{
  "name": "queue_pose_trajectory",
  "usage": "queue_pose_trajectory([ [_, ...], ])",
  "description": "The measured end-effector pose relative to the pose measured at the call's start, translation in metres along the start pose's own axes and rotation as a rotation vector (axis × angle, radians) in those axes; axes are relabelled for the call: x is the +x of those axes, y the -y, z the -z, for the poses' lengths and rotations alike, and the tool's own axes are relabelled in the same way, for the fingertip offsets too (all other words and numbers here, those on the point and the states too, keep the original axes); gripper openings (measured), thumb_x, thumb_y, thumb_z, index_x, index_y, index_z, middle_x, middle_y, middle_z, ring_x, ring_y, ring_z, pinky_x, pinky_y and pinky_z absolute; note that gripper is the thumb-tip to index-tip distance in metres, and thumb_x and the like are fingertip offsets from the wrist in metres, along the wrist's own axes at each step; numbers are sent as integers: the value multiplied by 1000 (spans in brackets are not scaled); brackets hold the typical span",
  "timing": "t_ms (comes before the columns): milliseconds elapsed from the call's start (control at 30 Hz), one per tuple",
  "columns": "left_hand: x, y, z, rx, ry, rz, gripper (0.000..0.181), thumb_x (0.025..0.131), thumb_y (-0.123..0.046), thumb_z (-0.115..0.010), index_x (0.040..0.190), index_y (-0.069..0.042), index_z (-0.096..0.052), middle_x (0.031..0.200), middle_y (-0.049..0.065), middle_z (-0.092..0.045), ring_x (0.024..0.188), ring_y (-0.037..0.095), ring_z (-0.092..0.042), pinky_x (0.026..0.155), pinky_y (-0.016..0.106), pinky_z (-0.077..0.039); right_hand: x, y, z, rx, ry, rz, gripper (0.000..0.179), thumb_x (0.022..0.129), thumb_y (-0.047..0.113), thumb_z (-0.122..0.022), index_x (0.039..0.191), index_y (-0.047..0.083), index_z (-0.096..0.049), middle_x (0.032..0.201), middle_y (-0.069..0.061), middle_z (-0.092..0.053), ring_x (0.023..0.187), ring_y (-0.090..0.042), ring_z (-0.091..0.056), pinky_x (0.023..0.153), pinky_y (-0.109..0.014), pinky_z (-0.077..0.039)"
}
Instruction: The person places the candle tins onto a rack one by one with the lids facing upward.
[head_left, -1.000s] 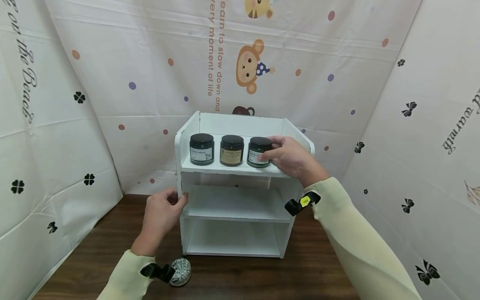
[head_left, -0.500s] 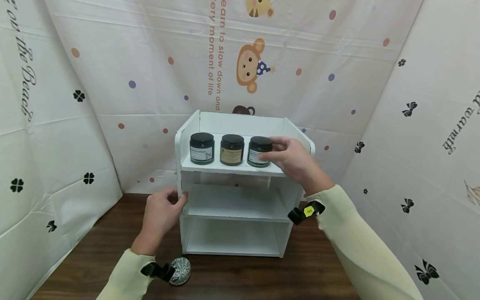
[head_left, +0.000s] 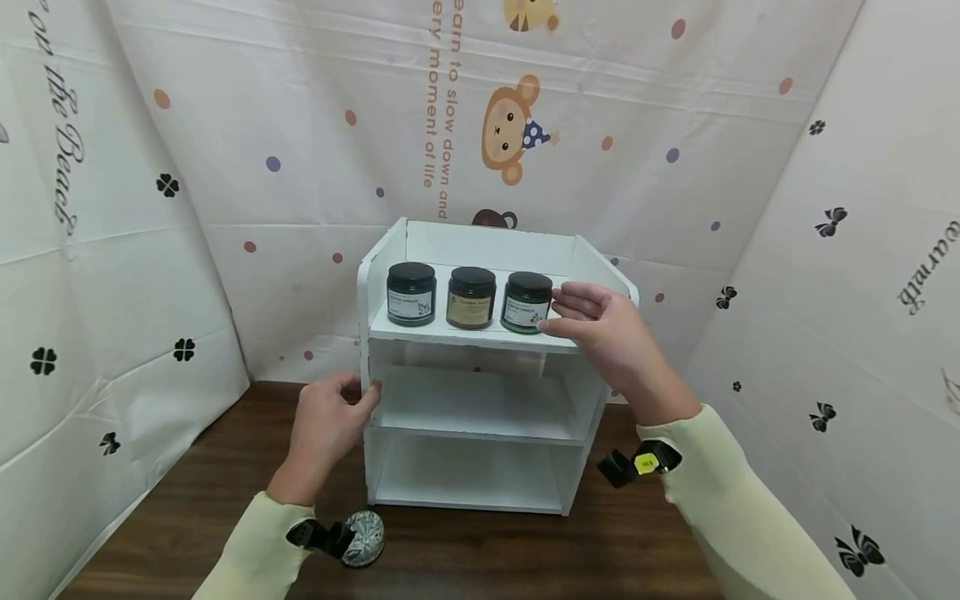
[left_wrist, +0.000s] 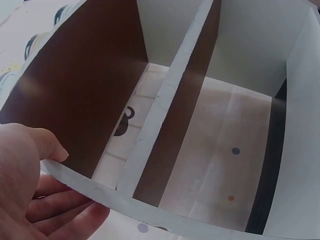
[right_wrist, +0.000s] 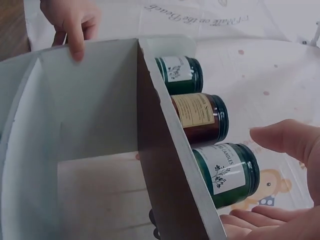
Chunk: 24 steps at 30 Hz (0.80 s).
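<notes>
Three candle jars with black lids stand upright in a row on the top board of a white wooden shelf unit (head_left: 480,402). The left jar (head_left: 411,305) and the right jar (head_left: 527,312) are green glass with white labels; the middle jar (head_left: 471,310) is amber with a tan label. Beside the right jar is my right hand (head_left: 618,337), its thumb and fingers spread with a gap to the glass in the right wrist view. My left hand (head_left: 327,427) grips the unit's left side panel, thumb on the inner face and fingers outside, as the left wrist view shows.
A round patterned grey-and-white object (head_left: 364,538) lies on the dark wooden table (head_left: 480,554), left of the unit's front and partly behind the left wrist camera. Printed cloth (head_left: 300,196) hangs behind and on both sides.
My right hand has let go of the right candle jar and drawn back slightly to the right. The jar stays in place. My left hand keeps its grip on the shelf unit.
</notes>
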<state>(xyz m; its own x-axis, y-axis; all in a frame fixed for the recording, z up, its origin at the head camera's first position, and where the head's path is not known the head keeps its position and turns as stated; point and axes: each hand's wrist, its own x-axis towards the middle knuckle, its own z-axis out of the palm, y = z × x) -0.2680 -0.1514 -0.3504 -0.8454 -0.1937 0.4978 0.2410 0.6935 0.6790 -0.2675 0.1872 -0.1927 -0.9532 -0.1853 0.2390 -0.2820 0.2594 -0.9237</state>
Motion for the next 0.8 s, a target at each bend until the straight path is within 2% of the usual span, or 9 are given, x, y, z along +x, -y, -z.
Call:
queue_pose_trajectory([
  [100, 1, 0, 0, 2, 0, -1, 23, 94, -30, -69, 88, -8, -77, 81, 8, -75, 72, 20, -63, 63, 30, -51, -8, -3, 0, 4, -12, 29, 78, 91, 10, -77, 156, 2, -36, 159, -11, -47, 147, -24, -46, 112, -32, -41],
  [300, 1, -1, 1, -14, 7, 2, 24, 94, -29, -69, 89, -8, -77, 81, 7, -75, 72, 19, -62, 62, 30, -50, -23, -11, -5, 76, -46, 107, 74, 91, 6, -76, 154, 2, -39, 157, -12, -49, 146, -25, -47, 102, -21, -48],
  [567, 1, 0, 1, -12, 6, 1, 23, 94, -30, -70, 88, -9, -77, 81, 7, -75, 72, 19, -63, 64, 30, -50, -44, -23, -15, 157, -45, 180, 73, 88, 0, -77, 152, 1, -41, 156, -15, -50, 144, -29, -49, 106, -28, -46],
  [800, 2, -1, 1, -12, 6, -1, 22, 93, -28, -71, 88, -8, -77, 80, 7, -74, 72, 20, -62, 63, 31, -50, -60, -45, -24, 159, 26, 207, 66, 89, 5, -78, 148, 4, -48, 152, -12, -55, 136, -18, -58, 102, -27, -50],
])
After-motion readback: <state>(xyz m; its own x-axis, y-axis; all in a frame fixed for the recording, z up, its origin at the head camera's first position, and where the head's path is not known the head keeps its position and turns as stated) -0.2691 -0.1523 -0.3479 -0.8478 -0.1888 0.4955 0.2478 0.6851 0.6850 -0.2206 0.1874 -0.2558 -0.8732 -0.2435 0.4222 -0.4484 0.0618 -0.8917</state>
